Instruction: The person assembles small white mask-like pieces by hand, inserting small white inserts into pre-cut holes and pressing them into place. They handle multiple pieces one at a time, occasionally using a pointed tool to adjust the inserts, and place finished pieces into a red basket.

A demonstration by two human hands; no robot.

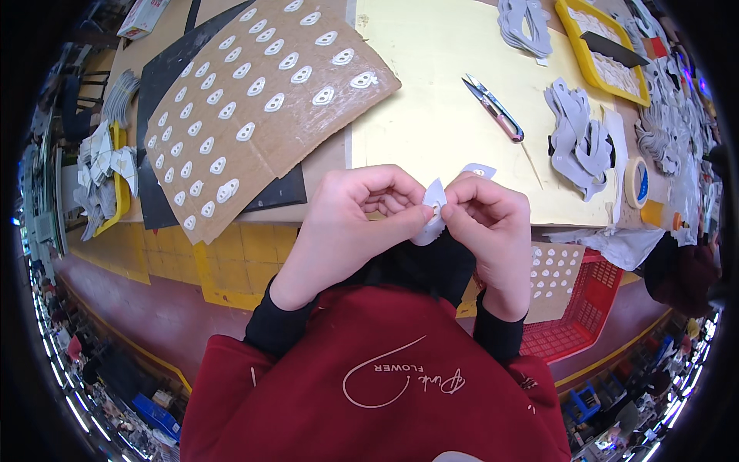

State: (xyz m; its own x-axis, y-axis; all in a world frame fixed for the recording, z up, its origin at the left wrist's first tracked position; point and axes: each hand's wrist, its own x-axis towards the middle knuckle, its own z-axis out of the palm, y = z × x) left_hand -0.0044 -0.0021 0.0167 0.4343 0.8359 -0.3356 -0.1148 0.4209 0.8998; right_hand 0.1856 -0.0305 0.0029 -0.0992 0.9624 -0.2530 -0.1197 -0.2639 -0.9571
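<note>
Small white oval cut-out piece [431, 209], pinched between left hand [350, 223] and right hand [485, 219] above the near edge of the counter [323, 165].

Both hands closed narrowly, fingertips meeting on the piece from either side; piece upright, held clear of the counter surface, over the lap. Just behind the right hand: a second small white piece [479, 170] lying on a pale yellow sheet [416, 92]. Farther back on the same sheet: thread snips with pink handle [493, 108]. To the left: brown cardboard panel carrying rows of white oval pieces [254, 100], resting on a black mat [165, 77]. To the right: pile of grey cut shapes [577, 138], roll of tape [637, 182], yellow tray [596, 69], red plastic basket [585, 308] below the counter edge.
</note>
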